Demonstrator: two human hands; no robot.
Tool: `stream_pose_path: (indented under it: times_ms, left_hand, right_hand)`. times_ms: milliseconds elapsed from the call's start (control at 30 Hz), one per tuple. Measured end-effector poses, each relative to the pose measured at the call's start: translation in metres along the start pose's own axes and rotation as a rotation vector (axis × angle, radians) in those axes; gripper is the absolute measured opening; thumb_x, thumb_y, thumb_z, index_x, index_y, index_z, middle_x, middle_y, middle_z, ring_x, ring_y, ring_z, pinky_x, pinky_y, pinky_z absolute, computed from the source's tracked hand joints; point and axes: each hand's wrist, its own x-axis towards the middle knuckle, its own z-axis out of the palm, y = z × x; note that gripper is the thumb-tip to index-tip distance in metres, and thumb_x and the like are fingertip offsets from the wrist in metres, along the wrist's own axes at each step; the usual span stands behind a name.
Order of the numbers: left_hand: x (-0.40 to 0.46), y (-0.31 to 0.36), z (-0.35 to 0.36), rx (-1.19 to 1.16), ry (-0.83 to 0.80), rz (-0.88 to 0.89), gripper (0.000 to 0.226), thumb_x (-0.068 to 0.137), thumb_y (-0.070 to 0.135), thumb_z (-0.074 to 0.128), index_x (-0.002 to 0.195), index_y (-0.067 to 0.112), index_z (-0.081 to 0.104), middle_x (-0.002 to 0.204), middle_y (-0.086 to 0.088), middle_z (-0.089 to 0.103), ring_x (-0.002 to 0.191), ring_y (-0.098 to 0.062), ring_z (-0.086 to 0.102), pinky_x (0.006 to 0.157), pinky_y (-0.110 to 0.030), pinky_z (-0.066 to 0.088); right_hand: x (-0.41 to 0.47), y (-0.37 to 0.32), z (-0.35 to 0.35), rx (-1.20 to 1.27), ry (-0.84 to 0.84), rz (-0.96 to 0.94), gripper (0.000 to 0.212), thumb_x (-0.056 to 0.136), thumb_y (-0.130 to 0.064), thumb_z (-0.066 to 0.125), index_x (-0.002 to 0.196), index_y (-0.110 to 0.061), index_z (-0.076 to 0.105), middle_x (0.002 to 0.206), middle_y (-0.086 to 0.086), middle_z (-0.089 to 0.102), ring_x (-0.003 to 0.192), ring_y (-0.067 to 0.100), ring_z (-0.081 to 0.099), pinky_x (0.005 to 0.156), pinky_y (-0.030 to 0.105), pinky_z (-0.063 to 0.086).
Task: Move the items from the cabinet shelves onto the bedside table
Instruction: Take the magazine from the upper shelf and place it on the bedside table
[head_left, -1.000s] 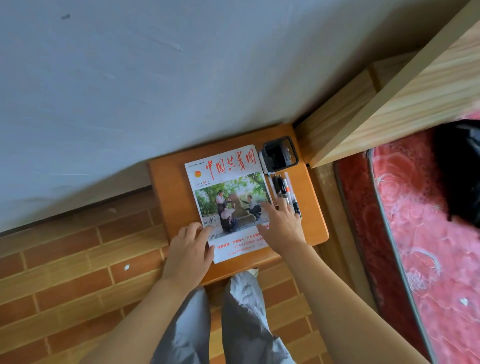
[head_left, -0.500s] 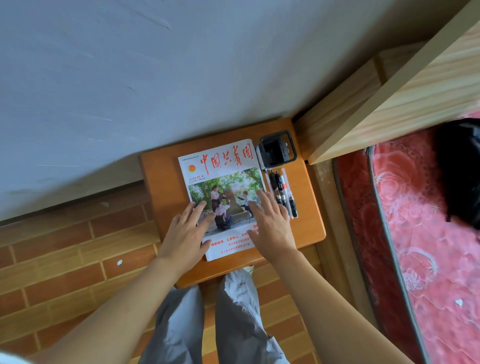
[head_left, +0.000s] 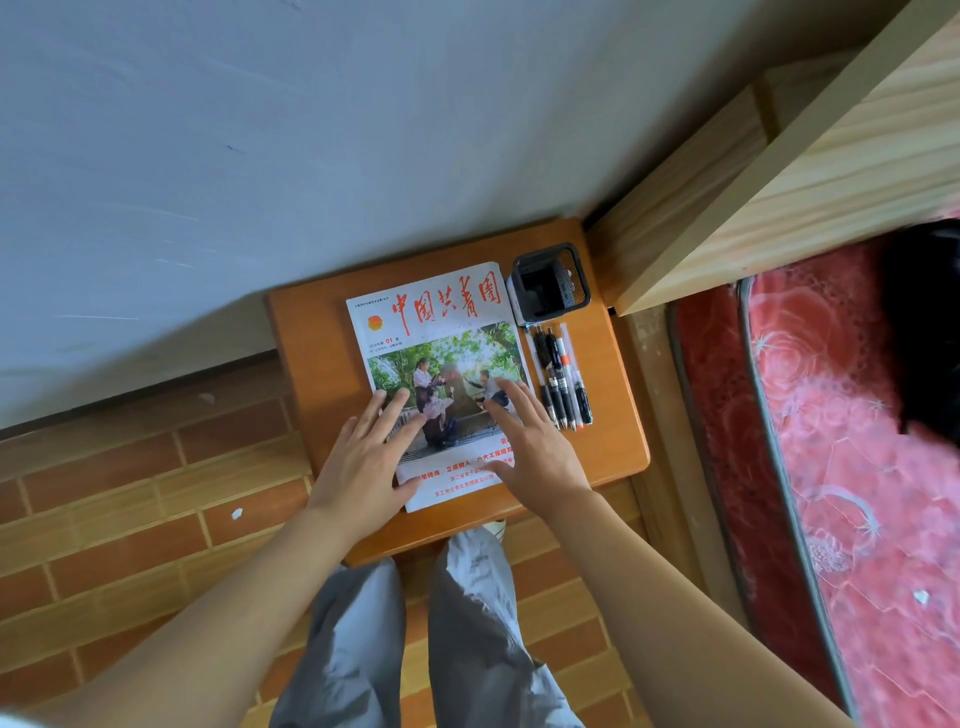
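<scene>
I have both hands flat over the glossy magazine with red lettering and a garden photo on its cover (head_left: 441, 374), which lies on the small orange-brown wooden bench (head_left: 306, 353) against the wall. My left hand (head_left: 363, 462) rests on the near left corner with fingers straight and spread, gripping nothing; my right hand (head_left: 530, 457) lies over the near right part the same way, fingers extended and released.

Just right of the magazine sits a row of black and clear pens (head_left: 561, 379), side by side, and behind them a black mesh pen holder (head_left: 550, 283) stands upright at the bench's far right corner, touching or nearly touching the magazine's top edge.

My worry is the right side. If I nudge the magazine rightward it would probably push the loose pens, and they could roll toward the bench edge and drop by the red patterned mattress (head_left: 831, 441). The magazine's near edge lies close to the front lip, so dragging my palms back could pull the slick cover off.
</scene>
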Motion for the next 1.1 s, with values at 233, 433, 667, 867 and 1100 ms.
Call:
stream_pose_path:
  times_ms: [233,433,667,867,1100]
  left_hand:
    - [0.001,0.0,-0.004,-0.011,-0.033,0.009,0.091,0.094,0.058,0.063,0.164,0.039,0.008,0.173,0.008,-0.017,0.159,-0.02,-0.02,0.129,-0.049,0.01]
    - [0.001,0.005,-0.015,0.059,-0.034,-0.003,0.082,0.097,0.062,0.056,0.165,0.036,0.016,0.175,0.002,-0.005,0.161,-0.026,-0.009,0.129,-0.056,0.013]
    - [-0.012,0.022,-0.044,0.123,0.08,-0.035,0.067,0.102,0.051,0.055,0.16,0.025,0.036,0.172,-0.005,0.021,0.16,-0.031,0.008,0.126,-0.061,0.017]
    - [-0.047,0.033,-0.1,0.163,0.13,-0.045,0.063,0.102,0.049,0.054,0.158,0.025,0.038,0.171,-0.005,0.025,0.16,-0.031,0.012,0.126,-0.062,0.018]
    - [-0.114,0.057,-0.188,0.152,0.233,-0.097,0.061,0.101,0.047,0.055,0.156,0.023,0.043,0.168,-0.006,0.031,0.158,-0.03,0.02,0.125,-0.062,0.024]
  right_hand:
    - [0.001,0.001,-0.002,0.004,0.018,0.001,0.08,0.089,-0.042,0.08,0.157,-0.028,0.039,0.173,-0.009,0.009,0.161,0.015,0.006,0.105,0.039,0.055]
    - [0.001,-0.003,-0.009,-0.05,-0.016,0.0,0.08,0.091,-0.04,0.079,0.158,-0.027,0.035,0.173,-0.007,0.008,0.161,0.018,0.004,0.113,0.042,0.049]
    - [-0.017,-0.006,-0.035,-0.083,0.002,0.041,0.078,0.096,-0.041,0.073,0.161,-0.028,0.031,0.175,0.0,0.01,0.162,0.024,0.004,0.13,0.047,0.022]
    - [-0.051,-0.024,-0.073,-0.089,0.046,0.067,0.075,0.097,-0.047,0.069,0.16,-0.031,0.032,0.174,0.001,0.01,0.162,0.025,0.007,0.13,0.047,0.02]
    - [-0.108,-0.075,-0.14,-0.092,0.094,0.024,0.072,0.098,-0.049,0.064,0.16,-0.03,0.032,0.173,0.004,0.016,0.161,0.027,0.012,0.128,0.047,0.016]
